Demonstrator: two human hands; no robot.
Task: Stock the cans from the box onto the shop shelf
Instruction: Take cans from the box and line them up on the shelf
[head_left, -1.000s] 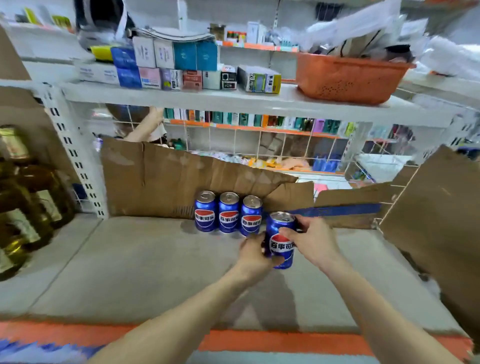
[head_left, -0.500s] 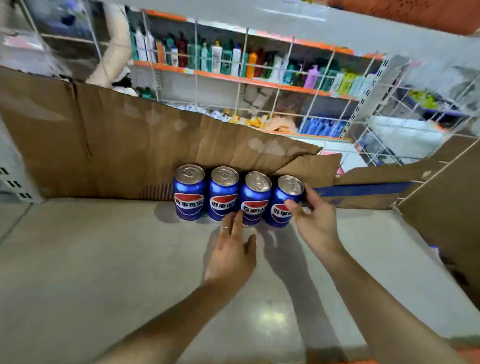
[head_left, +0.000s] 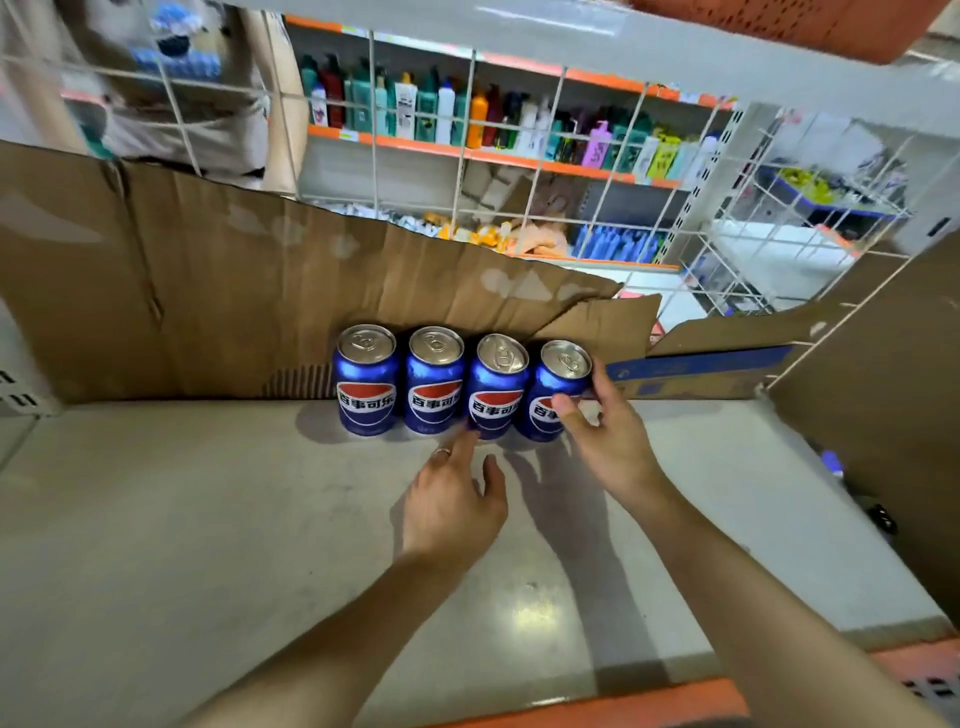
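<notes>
Hands (head_left: 605, 436) by cans (head_left: 462, 384) — grey shelf (head_left: 208, 519), cardboard (head_left: 208, 291) behind.

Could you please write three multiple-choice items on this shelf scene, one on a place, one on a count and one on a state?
1. Where do the cans stand?
A. At the shelf's front edge
B. At the back of the shelf, against the cardboard
C. In an orange basket

2. How many cans are in the row?
A. Two
B. Six
C. Four

3. What is the right hand doing?
A. Fingers around the rightmost can
B. Resting flat on the shelf
C. Lifting a bottle

Answers: 1 B, the row backs onto the brown sheet. 2 C, four silver tops show. 3 A, thumb in front of it and fingers behind, while the left hand only fingertip-touches the third can.
</notes>
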